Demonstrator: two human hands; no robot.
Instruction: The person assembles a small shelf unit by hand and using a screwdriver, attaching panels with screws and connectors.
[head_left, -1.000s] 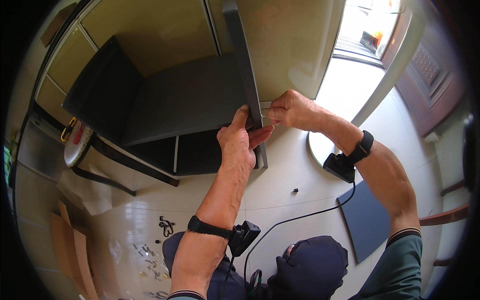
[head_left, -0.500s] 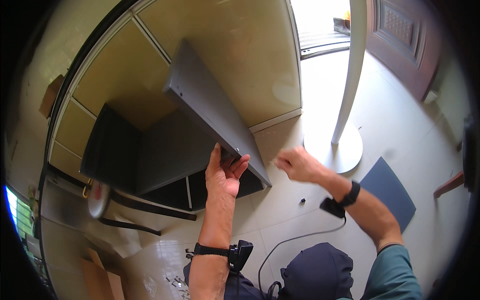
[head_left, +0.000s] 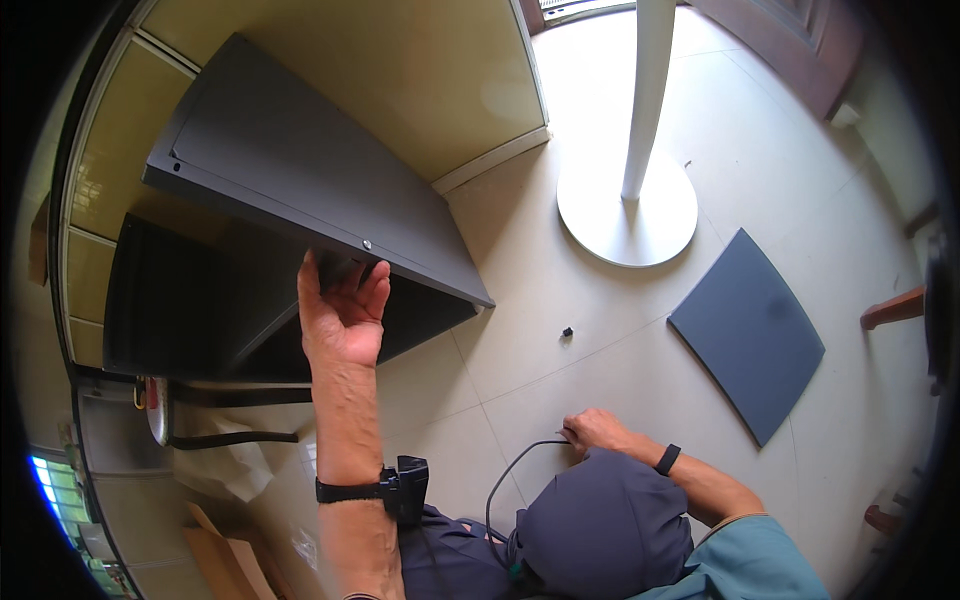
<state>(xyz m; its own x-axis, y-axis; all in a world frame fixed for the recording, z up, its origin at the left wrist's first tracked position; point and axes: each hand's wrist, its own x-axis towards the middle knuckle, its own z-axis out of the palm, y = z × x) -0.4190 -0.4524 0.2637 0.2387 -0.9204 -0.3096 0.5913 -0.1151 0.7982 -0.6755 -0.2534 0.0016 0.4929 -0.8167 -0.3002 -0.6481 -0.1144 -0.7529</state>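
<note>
Here, in the head view, the left hand [head_left: 342,318] reaches up and curls its fingers [head_left: 368,285] around the lower edge of a dark grey cabinet panel [head_left: 300,190], gripping it just below a small screw [head_left: 367,244] set in that edge. The panel tilts above the open dark cabinet frame [head_left: 190,310], which lies on the tiled floor [head_left: 560,380] beside the yellow wall. The right hand [head_left: 597,432] rests low by the person's knee, fingers closed loosely on a thin black cable [head_left: 515,462]. A small black part [head_left: 567,331] lies alone on the tiles, well apart from both hands. A second grey panel [head_left: 748,332] lies flat near the white round stand base [head_left: 628,205].
</note>
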